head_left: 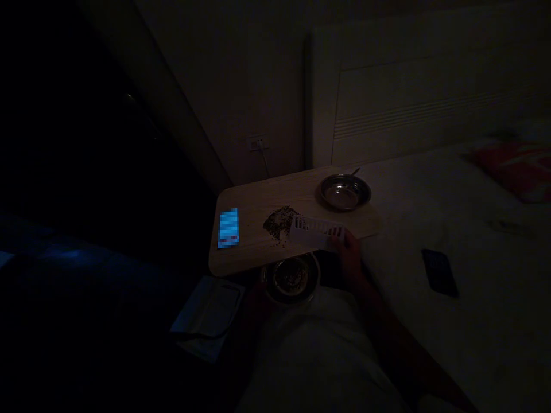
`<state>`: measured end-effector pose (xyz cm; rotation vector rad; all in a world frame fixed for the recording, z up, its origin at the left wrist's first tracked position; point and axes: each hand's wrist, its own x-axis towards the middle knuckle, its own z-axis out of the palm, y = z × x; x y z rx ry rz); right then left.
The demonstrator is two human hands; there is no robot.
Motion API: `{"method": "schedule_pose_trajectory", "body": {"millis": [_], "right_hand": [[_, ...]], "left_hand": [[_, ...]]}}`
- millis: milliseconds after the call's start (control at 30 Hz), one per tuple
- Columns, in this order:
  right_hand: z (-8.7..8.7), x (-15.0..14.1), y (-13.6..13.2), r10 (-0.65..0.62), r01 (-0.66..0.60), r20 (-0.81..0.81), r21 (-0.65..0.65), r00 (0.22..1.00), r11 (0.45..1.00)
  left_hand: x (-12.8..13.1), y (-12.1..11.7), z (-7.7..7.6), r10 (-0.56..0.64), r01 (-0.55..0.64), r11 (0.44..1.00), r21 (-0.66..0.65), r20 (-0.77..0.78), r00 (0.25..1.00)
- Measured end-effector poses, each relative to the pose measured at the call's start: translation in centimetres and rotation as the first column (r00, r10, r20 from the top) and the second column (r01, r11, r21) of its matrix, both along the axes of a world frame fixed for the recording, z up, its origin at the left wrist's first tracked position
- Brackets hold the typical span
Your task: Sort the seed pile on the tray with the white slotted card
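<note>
In the dim light, my right hand (349, 255) grips the right end of a white slotted plastic piece (312, 232). The piece lies low over the light wooden tabletop (253, 201), its left end at a loose pile of small dark grains or seeds (278, 222). Below the table's near edge, a round bowl (317, 281) with dark bits inside sits over my lap. My left hand (262, 295) holds the bowl's left side, its fingers mostly lost in shadow.
A shiny metal bowl (367, 198) with a utensil in it stands at the tabletop's far right. A lit phone (228, 228) lies at the left end. On the bed (400, 223) rest a dark phone (439, 272) and a red cloth (514, 166). A pale bag (206, 315) is lower left.
</note>
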<state>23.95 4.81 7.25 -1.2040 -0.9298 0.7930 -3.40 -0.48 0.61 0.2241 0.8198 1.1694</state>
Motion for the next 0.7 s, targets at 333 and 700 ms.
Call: {"method": "schedule_pose_trajectory", "body": {"millis": [333,700], "right_hand": [[0.4,0.2,-0.4,0.167,-0.171,-0.066,-0.063,0.984,0.983],[0.3,-0.4,-0.1,0.138,-0.140,-0.034,-0.046,0.990,0.989]], "left_hand": [[0.3,0.0,0.9,-0.042,0.035,0.997,0.075,0.083,0.996],[-0.3,0.0,-1.0,0.001,0.000,0.999,-0.038,0.009,1.000]]}}
